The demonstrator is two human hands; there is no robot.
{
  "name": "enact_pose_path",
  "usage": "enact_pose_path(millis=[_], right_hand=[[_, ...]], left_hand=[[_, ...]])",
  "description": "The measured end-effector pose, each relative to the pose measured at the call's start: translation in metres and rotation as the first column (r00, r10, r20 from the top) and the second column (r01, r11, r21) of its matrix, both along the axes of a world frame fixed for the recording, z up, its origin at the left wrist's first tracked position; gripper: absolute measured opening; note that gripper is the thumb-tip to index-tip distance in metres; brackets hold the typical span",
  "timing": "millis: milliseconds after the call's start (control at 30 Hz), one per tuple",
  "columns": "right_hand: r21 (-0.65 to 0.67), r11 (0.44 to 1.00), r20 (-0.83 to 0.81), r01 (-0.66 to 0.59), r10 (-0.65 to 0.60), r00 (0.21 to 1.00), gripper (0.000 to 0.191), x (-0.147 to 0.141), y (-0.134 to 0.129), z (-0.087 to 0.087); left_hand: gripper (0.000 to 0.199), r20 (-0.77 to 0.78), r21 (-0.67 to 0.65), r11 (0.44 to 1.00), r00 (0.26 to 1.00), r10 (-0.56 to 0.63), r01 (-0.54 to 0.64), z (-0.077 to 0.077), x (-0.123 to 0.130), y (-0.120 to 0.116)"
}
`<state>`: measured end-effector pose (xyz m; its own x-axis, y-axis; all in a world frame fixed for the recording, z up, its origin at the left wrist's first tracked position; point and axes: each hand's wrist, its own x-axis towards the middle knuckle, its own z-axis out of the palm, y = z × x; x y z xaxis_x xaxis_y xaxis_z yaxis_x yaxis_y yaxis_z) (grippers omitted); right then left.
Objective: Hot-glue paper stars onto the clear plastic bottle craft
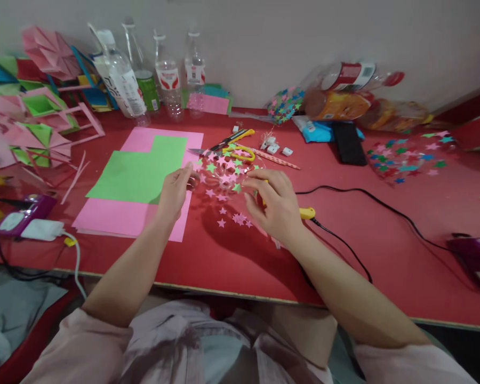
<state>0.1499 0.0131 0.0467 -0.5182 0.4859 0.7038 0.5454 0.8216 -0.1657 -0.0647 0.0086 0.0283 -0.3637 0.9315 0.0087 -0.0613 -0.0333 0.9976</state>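
Observation:
A clear plastic piece covered with pink and green paper stars (228,172) is between my two hands over the red table. My left hand (176,191) has its fingers curled at the left edge of the piece, beside the green paper. My right hand (279,205) grips the right rim with bent fingers; its fingertips partly blend with the clear plastic. Below the piece, loose pink stars (239,219) show on the table. A yellow-handled glue gun (307,213) lies partly hidden behind my right hand. Scissors with yellow handles (246,152) lie just beyond the piece.
Green paper (124,176) lies on pink sheets (104,218) at left. Plastic bottles (170,88) stand along the wall; others (348,104) lie at back right. A black phone (349,143), star-covered pieces (412,157), a striped pencil (278,158) and cables (368,194) are on the table.

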Motion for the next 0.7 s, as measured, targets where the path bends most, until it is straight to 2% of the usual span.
enact_pose_path(millis=[100,400,700], right_hand=[[-0.01,1.0,0.0,0.006,-0.006,1.0,0.021,0.001,0.001,0.0],[0.015,1.0,-0.007,0.025,-0.025,1.0,0.02,0.004,0.003,0.0],[0.036,0.999,-0.063,0.037,-0.035,0.997,0.011,0.012,0.004,0.013]], left_hand=[[0.044,0.009,-0.01,1.0,1.0,-0.005,0.005,0.003,0.002,-0.001],[0.051,-0.15,0.045,0.999,0.988,0.026,-0.02,-0.001,-0.008,0.001],[0.042,-0.078,0.045,0.996,0.994,0.075,-0.072,-0.007,-0.009,0.005]])
